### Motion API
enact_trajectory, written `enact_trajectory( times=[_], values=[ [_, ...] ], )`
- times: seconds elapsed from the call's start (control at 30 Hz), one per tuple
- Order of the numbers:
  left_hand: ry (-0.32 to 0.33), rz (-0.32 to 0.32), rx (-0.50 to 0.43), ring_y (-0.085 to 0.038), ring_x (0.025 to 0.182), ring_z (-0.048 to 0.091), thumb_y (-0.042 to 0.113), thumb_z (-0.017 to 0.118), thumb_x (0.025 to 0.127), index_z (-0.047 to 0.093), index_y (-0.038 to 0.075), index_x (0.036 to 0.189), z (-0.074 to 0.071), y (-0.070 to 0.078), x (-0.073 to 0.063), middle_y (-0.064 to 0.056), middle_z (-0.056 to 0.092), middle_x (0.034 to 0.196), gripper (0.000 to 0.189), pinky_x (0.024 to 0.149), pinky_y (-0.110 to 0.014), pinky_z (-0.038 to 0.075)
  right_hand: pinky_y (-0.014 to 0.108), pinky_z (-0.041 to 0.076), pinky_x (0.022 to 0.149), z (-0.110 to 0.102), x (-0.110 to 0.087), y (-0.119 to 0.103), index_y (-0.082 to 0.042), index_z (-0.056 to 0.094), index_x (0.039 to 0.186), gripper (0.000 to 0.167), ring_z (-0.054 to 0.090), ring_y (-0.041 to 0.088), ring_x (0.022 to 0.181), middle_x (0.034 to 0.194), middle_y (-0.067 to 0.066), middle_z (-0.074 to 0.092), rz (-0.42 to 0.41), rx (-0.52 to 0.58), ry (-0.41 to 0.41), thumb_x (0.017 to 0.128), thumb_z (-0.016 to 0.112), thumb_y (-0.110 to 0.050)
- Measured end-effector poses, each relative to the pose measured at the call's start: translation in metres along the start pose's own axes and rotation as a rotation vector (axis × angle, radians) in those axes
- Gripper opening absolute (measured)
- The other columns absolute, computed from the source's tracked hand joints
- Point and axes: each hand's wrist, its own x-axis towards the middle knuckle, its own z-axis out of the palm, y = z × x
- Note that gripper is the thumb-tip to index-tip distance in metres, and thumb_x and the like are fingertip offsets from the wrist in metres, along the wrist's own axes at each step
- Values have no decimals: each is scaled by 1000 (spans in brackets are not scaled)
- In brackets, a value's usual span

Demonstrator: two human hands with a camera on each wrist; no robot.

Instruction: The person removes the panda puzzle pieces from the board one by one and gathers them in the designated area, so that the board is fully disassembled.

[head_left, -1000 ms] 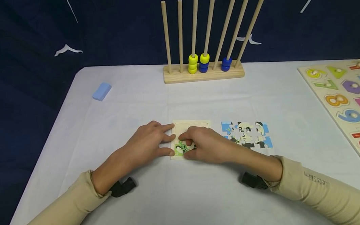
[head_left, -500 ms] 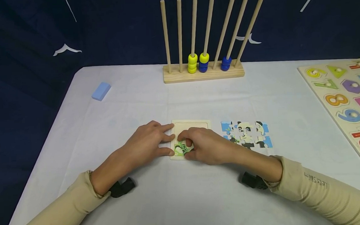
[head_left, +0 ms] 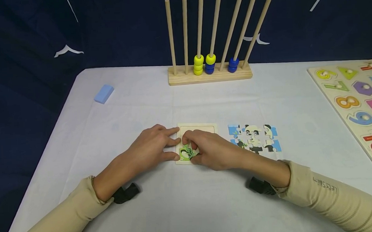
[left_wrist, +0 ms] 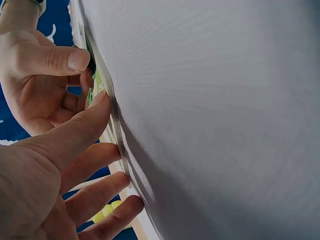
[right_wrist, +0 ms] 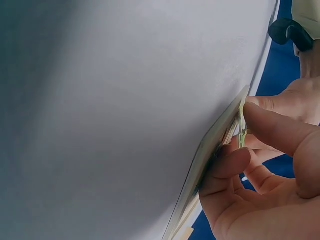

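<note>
My left hand [head_left: 153,145] rests at the left edge of a small wooden puzzle tray [head_left: 194,126]. Its fingers are fairly straight against the edge, and the thumb lies at the near left corner. Over the tray, my right hand [head_left: 214,151] has curled fingers and pinches a green puzzle piece [head_left: 188,152] printed with bamboo. In the right wrist view this piece [right_wrist: 242,127] stands tilted up from the tray, between thumb and fingers. My right hand hides the tray's right part. Several panda puzzle pieces [head_left: 252,137] lie to the right, partly behind my right forearm.
Behind the tray stands a wooden bead rack [head_left: 210,78] with tall pegs and yellow and blue beads. A blue block [head_left: 104,94] lies at the far left. A board of numbers and shapes [head_left: 353,112] lies at the right table edge.
My right fingers have shifted slightly left over the tray, and the black patch beside them is now covered. My left hand stays at the tray's edge.
</note>
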Motion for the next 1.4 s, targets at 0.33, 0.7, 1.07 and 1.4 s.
enact_trajectory(
  times=[0.33, 0.7, 1.07, 1.4],
  values=[
    [9, 17, 11, -31, 121, 53, 37, 81, 81, 71, 9, 123, 0, 0, -1, -9, 53, 143, 51, 92, -45, 49, 31, 44, 69, 2, 5, -1, -11, 58, 99, 31, 51, 13, 71, 80, -3, 55, 6, 14, 54, 79, 76, 5],
    [17, 18, 11, -31, 121, 53, 37, 81, 81, 71, 9, 123, 0, -2, -2, -9, 53, 143, 51, 93, -46, 48, 31, 45, 67, 1, 6, -1, -11, 64, 95, 22, 53, 10, 67, 75, -7, 58, 8, 54, 91, 82, 74, 4],
    [15, 22, 18, -31, 121, 53, 39, 80, 82, 71, 10, 124, 0, -2, -2, -9, 53, 143, 52, 92, -46, 48, 31, 46, 67, 0, 4, -1, -10, 68, 98, 20, 54, 10, 66, 77, -7, 60, 19, 61, 121, 83, 73, 2],
    [6, 22, 24, -31, 120, 53, 39, 79, 82, 70, 11, 124, 0, -2, -1, -9, 52, 144, 52, 90, -46, 49, 32, 47, 65, -4, -1, -2, -7, 68, 102, 20, 54, 11, 67, 78, -7, 61, 17, 77, 144, 85, 71, 3]
  ],
)
